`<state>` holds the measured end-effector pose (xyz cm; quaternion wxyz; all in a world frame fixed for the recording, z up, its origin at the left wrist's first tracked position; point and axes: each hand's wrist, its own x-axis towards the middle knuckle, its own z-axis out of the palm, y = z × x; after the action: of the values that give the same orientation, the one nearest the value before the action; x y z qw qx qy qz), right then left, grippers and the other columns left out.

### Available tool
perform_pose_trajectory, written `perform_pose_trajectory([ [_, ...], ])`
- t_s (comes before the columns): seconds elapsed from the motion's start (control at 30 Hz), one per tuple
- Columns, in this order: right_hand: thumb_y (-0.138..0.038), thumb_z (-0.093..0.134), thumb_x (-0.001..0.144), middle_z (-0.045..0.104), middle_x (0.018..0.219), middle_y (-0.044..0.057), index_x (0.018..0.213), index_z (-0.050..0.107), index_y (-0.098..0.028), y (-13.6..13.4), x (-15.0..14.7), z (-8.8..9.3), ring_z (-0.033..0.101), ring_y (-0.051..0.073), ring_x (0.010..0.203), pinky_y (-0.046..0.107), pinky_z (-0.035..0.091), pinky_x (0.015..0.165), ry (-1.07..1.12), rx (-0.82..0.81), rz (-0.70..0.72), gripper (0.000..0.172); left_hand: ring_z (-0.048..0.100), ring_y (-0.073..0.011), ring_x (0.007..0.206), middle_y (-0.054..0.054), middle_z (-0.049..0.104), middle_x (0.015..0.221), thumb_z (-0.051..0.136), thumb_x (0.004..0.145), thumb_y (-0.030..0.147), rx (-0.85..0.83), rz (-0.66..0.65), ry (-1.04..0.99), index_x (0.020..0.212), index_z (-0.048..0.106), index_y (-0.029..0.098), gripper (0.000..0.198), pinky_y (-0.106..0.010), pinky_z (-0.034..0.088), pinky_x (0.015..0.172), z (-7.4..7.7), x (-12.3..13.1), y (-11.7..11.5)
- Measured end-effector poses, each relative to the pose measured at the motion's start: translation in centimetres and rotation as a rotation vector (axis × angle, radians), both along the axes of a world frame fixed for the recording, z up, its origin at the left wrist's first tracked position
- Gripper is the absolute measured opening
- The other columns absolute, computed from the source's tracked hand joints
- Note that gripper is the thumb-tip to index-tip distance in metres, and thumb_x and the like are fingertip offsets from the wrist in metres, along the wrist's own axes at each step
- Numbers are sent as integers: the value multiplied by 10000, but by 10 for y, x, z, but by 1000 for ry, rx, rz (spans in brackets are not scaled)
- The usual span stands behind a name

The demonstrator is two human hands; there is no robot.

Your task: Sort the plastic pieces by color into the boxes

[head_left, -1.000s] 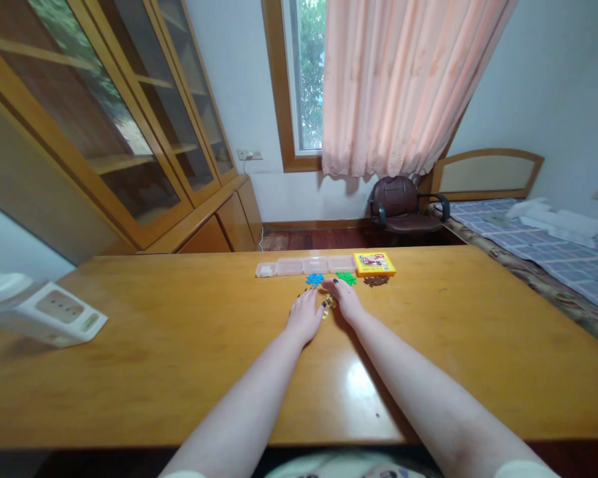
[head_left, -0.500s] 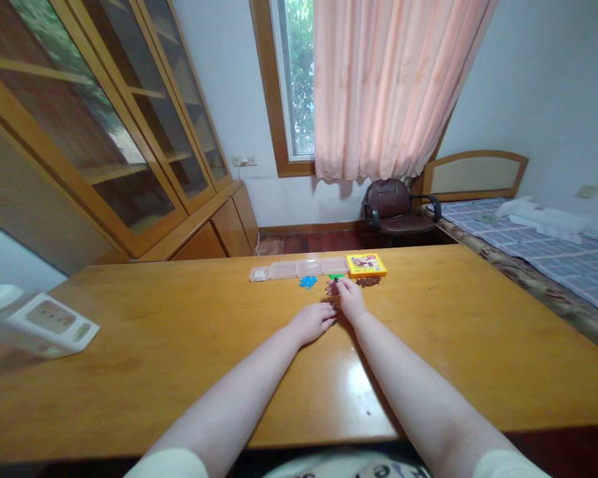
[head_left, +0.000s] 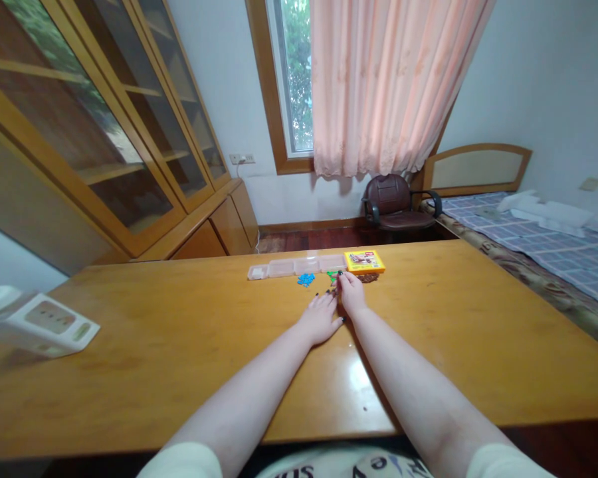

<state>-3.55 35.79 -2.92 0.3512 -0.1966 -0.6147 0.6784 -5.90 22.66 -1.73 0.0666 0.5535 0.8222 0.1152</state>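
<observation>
A wooden table [head_left: 179, 358] spans the lower half of the frame, with two hands close together near the centre.
The left hand [head_left: 319, 320] lies palm down, fingers spread; the right hand [head_left: 352, 294] is curled narrow just beside it, and whether it holds anything cannot be told. Just above them in the frame lie blue pieces [head_left: 306, 279], partly hidden green pieces [head_left: 331, 275] and, right of centre, brown pieces [head_left: 371, 278], near a clear tray [head_left: 282, 267] and a yellow box [head_left: 365, 261].
</observation>
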Motion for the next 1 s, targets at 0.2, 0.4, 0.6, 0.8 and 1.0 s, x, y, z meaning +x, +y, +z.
perform_pose_trajectory([
  [0.2,-468,508,763,574,574,-12,769,642,-150,4,1,4,452,110,471,244,380,499,17,-7,-65,345,265,-270,1378,-160,298,1486,354,895,506,-49,-98,35,1420,307,111,659,-445,202,1134,-3,5,-12],
  [0.4,-464,495,761,565,555,-10,757,645,-151,1,-2,2,454,118,472,245,369,495,-5,41,18,347,214,-227,1399,-99,240,1515,297,921,491,-124,-151,63,1455,241,175,623,-437,157,1145,-3,-17,-70],
  [0.6,-440,480,760,565,561,-11,743,637,-157,-1,-3,0,453,111,466,235,361,482,-35,72,49,324,165,-238,1412,-103,186,1529,285,926,496,-156,-113,85,1475,169,194,637,-466,116,1147,10,-19,-101],
  [0.8,-446,491,776,574,570,-7,762,652,-152,5,-4,-9,469,115,480,237,375,497,-41,85,51,336,148,-256,1414,-89,184,1530,392,864,588,-156,-386,22,1484,111,213,777,-489,70,1153,9,35,-95],
  [1.0,-448,506,766,578,578,-4,777,662,-147,6,-5,-13,471,113,483,232,378,496,-48,71,73,339,138,-286,1413,-96,233,1516,354,899,516,-184,-71,123,1462,224,192,663,-570,2,1126,4,2,-84],
])
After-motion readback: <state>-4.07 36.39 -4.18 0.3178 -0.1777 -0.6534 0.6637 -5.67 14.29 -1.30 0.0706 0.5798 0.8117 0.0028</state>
